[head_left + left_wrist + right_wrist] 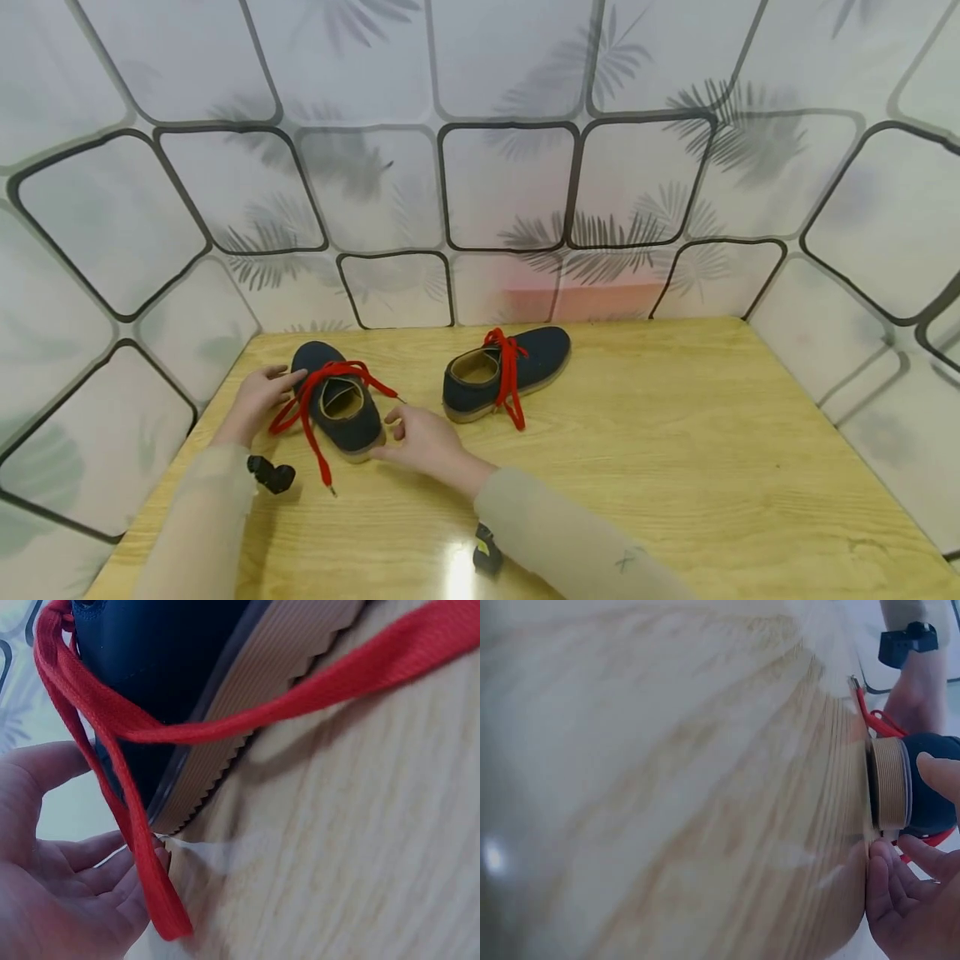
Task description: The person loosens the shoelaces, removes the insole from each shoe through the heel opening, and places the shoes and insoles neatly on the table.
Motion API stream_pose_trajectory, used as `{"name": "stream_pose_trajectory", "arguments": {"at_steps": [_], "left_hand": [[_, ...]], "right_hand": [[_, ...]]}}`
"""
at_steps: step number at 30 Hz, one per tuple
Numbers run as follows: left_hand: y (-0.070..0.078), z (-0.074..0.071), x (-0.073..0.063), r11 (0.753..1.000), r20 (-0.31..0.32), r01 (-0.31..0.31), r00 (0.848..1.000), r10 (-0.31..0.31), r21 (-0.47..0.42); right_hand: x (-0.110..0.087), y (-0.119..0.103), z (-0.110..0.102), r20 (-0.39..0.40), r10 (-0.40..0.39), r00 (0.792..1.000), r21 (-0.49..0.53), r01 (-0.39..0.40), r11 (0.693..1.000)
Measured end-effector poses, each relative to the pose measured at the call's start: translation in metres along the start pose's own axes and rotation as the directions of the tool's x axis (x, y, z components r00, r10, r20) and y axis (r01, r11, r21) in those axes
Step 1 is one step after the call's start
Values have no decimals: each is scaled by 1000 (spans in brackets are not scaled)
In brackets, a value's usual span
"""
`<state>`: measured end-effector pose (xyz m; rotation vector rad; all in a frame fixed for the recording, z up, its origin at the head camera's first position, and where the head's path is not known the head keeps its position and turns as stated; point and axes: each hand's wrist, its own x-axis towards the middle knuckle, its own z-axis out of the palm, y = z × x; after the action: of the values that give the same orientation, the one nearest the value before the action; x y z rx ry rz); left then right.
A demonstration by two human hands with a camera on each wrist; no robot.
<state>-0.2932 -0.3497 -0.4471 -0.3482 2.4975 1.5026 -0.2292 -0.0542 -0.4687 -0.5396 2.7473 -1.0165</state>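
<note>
A navy shoe (347, 423) with a tan sole stands on the table at the left, its toe pointing away and its heel towards me. Its red shoelace (306, 406) is tied in a bow that spreads across the front, with loops and ends hanging down both sides. My left hand (258, 400) touches the toe from the left with fairly straight fingers. In the left wrist view a lace loop (154, 900) hangs in front of the left fingers (112, 870). At the heel, my right hand (427, 442) pinches the shoe between thumb and fingers (930, 859).
A second navy shoe (540, 354) with a red lace bow (508, 371) stands right of the first, toe pointing right. Both rest on a wood-grain table (675, 467). Patterned white curtain (510, 183) encloses the back and sides. A small black camera (272, 473) sits at the left wrist.
</note>
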Motion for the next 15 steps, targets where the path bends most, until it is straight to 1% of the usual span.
{"name": "stream_pose_trajectory", "arguments": {"at_steps": [5, 9, 11, 13, 15], "left_hand": [[2, -1, 2, 1000, 3, 4, 1000, -4, 27], [2, 0, 1, 998, 13, -10, 1000, 9, 55], [3, 1, -1, 998, 17, -7, 1000, 6, 56], [5, 2, -1, 999, 14, 23, 1000, -23, 30], [8, 3, 1, 998, 9, 66, 998, -66, -15]], "right_hand": [[3, -8, 8, -6, 12, 1000, 24, -12, 1000], [4, -8, 13, -39, 15, 999, 35, -13, 999], [4, -8, 14, -52, 11, 999, 30, -9, 1000], [4, -8, 14, -65, 7, 998, 24, -5, 1000], [3, -9, 14, -76, 0, 997, 24, 2, 1000]]}}
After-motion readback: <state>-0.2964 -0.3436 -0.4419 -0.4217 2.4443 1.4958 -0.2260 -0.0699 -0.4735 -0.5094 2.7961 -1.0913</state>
